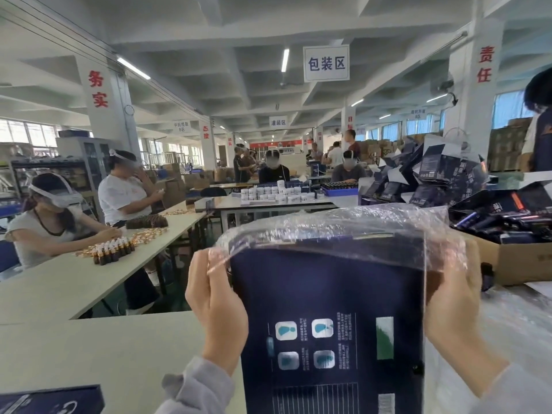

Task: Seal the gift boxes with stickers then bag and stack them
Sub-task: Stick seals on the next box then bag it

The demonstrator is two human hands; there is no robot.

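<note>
The left hand (216, 306) and right hand (451, 312) grip the thin bag (358, 222) over the box (328, 294); a hard tug could rip it.

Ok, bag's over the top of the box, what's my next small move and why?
Probably draw the clear bag further down the navy gift box: the film bunches at its top edge, the left hand pinches the bag's rim near the upper left corner, the right hand grips the right side, and the printed face looks uncovered.
</note>
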